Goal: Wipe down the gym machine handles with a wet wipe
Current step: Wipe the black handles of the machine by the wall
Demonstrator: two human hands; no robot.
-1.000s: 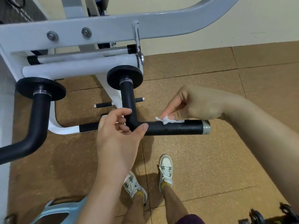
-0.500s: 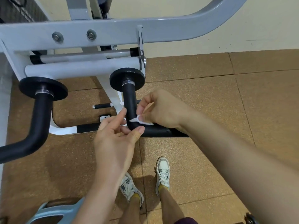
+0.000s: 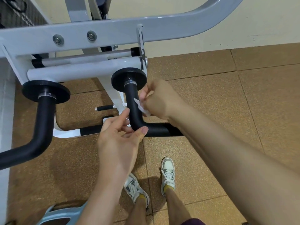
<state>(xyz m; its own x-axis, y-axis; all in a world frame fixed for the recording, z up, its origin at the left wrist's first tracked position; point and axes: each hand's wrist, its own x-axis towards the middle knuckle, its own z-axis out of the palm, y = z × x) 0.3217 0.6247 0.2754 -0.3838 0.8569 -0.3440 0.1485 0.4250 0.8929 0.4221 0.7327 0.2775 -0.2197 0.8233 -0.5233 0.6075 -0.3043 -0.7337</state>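
R hand (image 3: pixel 159 101) pinches wipe (image 3: pixel 141 107) vs upright of handle (image 3: pixel 131 98); L hand (image 3: pixel 118 140) grips its bend. Next, prob: wipe up to collar, then other handle (image 3: pixel 44 120).

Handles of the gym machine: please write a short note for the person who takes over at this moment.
Right hand: pinches the wipe against the upright part of the handle, below the black disc.
Left hand: holds the same handle at its bend.
Done: cannot tell from this view how much is wiped.
To do: finish this handle, then the other handle.
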